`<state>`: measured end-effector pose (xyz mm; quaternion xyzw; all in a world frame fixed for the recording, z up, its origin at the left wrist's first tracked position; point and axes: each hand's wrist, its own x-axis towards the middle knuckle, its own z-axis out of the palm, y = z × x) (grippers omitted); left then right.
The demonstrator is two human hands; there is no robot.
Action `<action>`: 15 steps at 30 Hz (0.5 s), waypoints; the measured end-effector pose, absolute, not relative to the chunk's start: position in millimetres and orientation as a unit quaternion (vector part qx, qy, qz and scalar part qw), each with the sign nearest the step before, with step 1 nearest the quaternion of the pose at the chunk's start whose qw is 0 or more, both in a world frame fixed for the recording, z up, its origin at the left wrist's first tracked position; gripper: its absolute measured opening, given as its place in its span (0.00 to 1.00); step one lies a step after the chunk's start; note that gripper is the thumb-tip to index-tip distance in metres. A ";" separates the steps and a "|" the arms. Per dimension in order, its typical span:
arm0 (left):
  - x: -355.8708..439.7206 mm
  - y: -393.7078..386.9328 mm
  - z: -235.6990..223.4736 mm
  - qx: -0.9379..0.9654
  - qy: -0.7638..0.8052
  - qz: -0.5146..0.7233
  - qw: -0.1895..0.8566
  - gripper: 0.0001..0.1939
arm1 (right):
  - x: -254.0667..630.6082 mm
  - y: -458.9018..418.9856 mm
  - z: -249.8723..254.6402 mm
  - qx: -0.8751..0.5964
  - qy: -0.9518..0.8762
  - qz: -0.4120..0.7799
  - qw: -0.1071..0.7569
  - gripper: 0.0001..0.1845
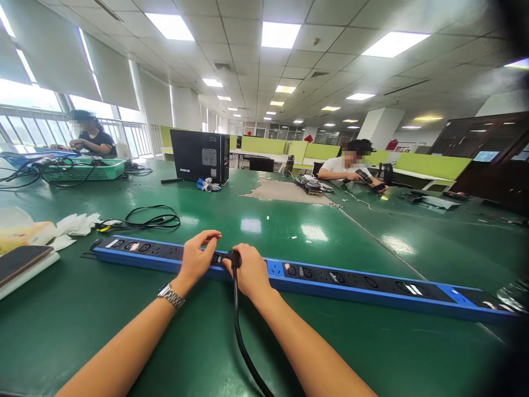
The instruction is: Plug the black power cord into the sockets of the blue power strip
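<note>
A long blue and black power strip (pixel 351 278) lies across the green table in front of me. My right hand (pixel 250 270) is closed round the black plug (pixel 234 258) of a power cord, at the strip's sockets near its middle. How deep the plug sits in a socket cannot be made out. From the plug, the black cord (pixel 239 331) runs down towards me. Just left of the plug, my left hand (pixel 198 256) is over the strip, its thumb and forefinger apart and loosely bent. It holds nothing that I can see; its other fingers are mostly hidden.
Left of the strip lie a coiled black cable (pixel 152 218), tissues (pixel 76 225) and a phone (pixel 25 262). Farther back stand a green basket (pixel 88 170) with cables and a black computer case (pixel 198 156), gloves (pixel 209 185) beside it. Two people work across the table.
</note>
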<state>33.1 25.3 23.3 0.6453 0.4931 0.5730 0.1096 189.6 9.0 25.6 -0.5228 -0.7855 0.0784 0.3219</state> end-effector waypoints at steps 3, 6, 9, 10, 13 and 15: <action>41.8 36.2 19.5 0.645 0.495 0.565 0.142 0.16 | 189.1 10.4 27.7 -0.506 -0.808 0.054 0.297 0.10; 35.0 33.2 14.9 0.655 0.502 0.539 0.168 0.15 | 192.5 13.4 27.3 -0.523 -0.799 0.078 0.287 0.11; 25.9 25.9 13.2 0.665 0.502 0.519 0.192 0.15 | 196.0 14.1 25.1 -0.530 -0.792 0.086 0.291 0.12; 24.7 24.0 13.3 0.666 0.501 0.518 0.196 0.16 | 196.4 13.6 24.7 -0.528 -0.794 0.079 0.291 0.11; 26.5 22.0 14.0 0.676 0.498 0.508 0.191 0.16 | 195.9 10.6 25.9 -0.520 -0.808 0.049 0.273 0.11; 29.2 22.6 14.1 0.687 0.496 0.497 0.186 0.16 | 194.6 8.5 27.8 -0.518 -0.815 0.031 0.258 0.12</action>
